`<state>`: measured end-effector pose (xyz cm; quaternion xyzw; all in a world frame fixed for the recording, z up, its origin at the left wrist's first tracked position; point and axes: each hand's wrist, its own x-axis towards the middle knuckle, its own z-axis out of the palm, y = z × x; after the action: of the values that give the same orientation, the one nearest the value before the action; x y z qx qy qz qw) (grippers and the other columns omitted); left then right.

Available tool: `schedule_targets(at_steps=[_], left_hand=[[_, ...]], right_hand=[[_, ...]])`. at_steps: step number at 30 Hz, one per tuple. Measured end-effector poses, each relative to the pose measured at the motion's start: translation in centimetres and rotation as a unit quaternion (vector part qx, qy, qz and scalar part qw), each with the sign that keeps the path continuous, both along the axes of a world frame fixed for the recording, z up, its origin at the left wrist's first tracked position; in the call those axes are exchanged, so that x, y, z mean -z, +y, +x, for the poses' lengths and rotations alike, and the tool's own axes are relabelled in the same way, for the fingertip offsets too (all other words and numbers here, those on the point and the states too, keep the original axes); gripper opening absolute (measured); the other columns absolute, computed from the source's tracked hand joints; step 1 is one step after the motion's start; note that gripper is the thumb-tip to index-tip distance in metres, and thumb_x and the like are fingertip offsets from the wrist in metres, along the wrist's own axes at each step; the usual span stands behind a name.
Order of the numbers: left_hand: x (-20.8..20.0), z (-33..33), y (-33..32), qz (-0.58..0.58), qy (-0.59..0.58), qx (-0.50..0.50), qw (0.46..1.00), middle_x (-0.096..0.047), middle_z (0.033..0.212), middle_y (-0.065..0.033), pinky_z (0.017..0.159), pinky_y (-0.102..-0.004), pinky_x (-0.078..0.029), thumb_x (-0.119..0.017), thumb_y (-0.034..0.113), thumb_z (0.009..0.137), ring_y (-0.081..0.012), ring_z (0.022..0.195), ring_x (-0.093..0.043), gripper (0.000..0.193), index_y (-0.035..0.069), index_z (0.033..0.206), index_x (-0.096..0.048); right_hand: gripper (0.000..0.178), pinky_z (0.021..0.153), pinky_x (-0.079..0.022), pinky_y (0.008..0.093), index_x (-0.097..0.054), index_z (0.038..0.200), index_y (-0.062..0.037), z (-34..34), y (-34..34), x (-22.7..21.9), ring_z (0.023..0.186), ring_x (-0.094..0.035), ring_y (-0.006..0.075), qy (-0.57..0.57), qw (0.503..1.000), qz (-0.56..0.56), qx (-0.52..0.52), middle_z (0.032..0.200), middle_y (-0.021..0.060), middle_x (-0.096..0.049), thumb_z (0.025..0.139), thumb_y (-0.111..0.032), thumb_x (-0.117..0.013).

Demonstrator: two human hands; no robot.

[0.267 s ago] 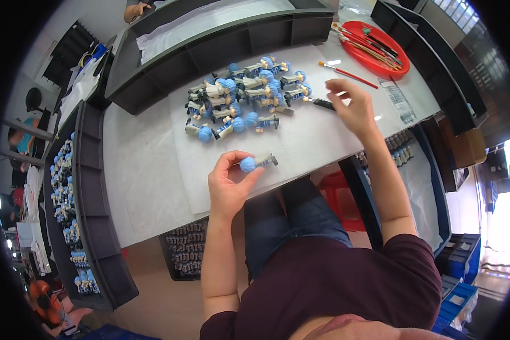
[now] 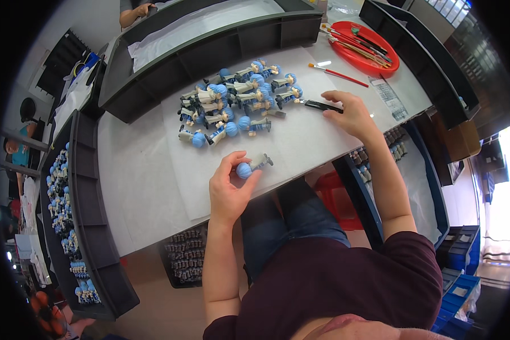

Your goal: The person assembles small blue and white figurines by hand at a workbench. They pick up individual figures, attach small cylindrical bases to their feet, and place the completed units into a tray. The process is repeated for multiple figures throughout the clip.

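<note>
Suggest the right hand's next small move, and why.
Probably secure the right hand's grip on the black tool and lift it: thumb and fingers are at its handle, though whether they've closed is unclear. The left hand holds one figure, apart from the pile.

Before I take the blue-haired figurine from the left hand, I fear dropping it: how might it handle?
The blue-haired figurine is probably stiff, since it looks moulded. Its smooth, round head may slip or roll and, being large, could unbalance it.
</note>
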<state>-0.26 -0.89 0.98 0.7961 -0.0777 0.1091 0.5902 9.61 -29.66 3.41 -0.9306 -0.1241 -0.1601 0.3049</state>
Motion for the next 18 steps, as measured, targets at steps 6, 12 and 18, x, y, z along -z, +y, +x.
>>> schedule_targets(at_steps=[6, 12, 18], left_hand=[[0.1, 0.1, 0.1, 0.054, -0.031, 0.013, 0.998, -0.056, 0.080, -0.0011, 0.064, -0.0208, -0.041, -0.070, 0.003, 0.072, -0.0078, 0.071, -0.049, 0.021, 0.000, 0.092, -0.063], [0.1, 0.1, 0.0, 0.055, -0.025, 0.015, 0.998, -0.056, 0.079, -0.0009, 0.063, -0.0202, -0.041, -0.070, 0.003, 0.072, -0.0071, 0.070, -0.049, 0.022, -0.001, 0.092, -0.062], [0.3, 0.3, 0.2, 0.075, -0.035, 0.011, 0.997, -0.057, 0.080, -0.0016, 0.061, -0.0201, -0.041, -0.071, 0.005, 0.071, -0.0071, 0.069, -0.050, 0.021, 0.000, 0.089, -0.062]], right_hand=[[0.024, 0.078, -0.046, 0.0342, -0.065, 0.094, -0.0010, 0.5, -2.3, 0.4, 0.085, -0.060, 0.0275, 0.009, 0.999, 0.001, 0.048, 0.090, 0.0135, -0.064, 0.070, -0.002, -0.064], [0.018, 0.074, -0.046, 0.0343, -0.066, 0.088, -0.0039, 2.5, -2.2, 0.9, 0.082, -0.059, 0.0258, -0.115, 0.991, -0.065, 0.021, 0.087, 0.0113, -0.064, 0.070, -0.003, -0.066], [0.015, 0.067, -0.047, 0.0334, -0.064, 0.085, -0.0027, 1.1, 7.0, 1.5, 0.078, -0.060, 0.0253, -0.103, 0.980, 0.004, -0.168, 0.081, 0.0109, -0.063, 0.070, -0.003, -0.067]])
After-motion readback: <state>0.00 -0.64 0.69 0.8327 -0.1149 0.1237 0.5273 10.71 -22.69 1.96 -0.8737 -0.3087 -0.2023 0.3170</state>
